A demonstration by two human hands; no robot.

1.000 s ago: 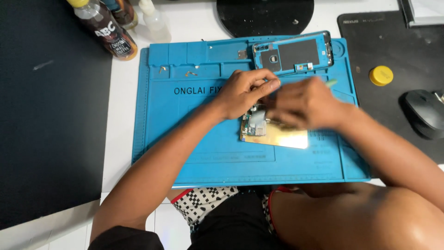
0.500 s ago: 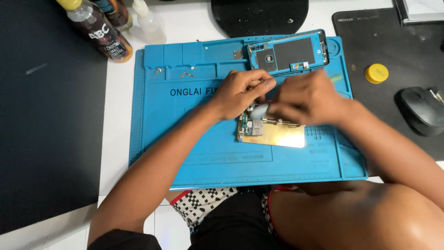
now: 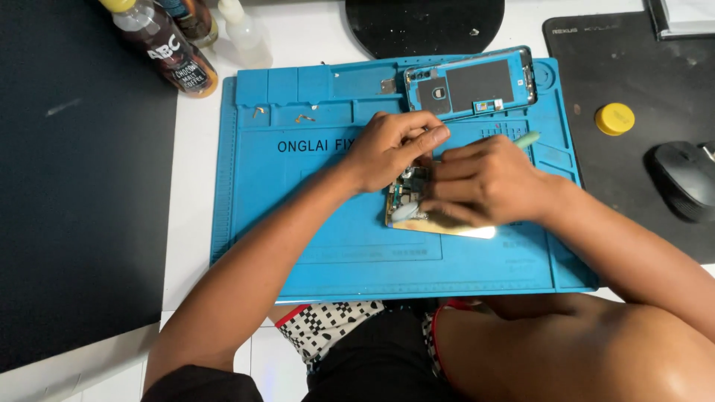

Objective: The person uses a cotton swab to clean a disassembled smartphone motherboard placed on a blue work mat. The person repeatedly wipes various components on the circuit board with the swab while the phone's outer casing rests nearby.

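An opened phone body [image 3: 417,212] with exposed circuit board and gold-coloured plate lies on a blue repair mat [image 3: 298,223]. My left hand [image 3: 391,149] rests on its upper left edge, fingers curled over the board. My right hand [image 3: 488,182] covers the phone's right half and grips a thin pale green tool [image 3: 525,140] whose end sticks out past my knuckles. The tool's tip is hidden under my fingers. A separate phone frame [image 3: 469,83] with a dark back panel lies at the mat's top right.
Small metal parts [image 3: 281,115] sit in the mat's upper compartments. Bottles [image 3: 167,48] stand at the top left. A yellow cap [image 3: 615,118] and a black mouse [image 3: 685,179] lie on a dark pad at right. A round black base [image 3: 424,26] is behind the mat.
My hands stay on the phone; only small finger shifts. The camera view has drifted slightly.
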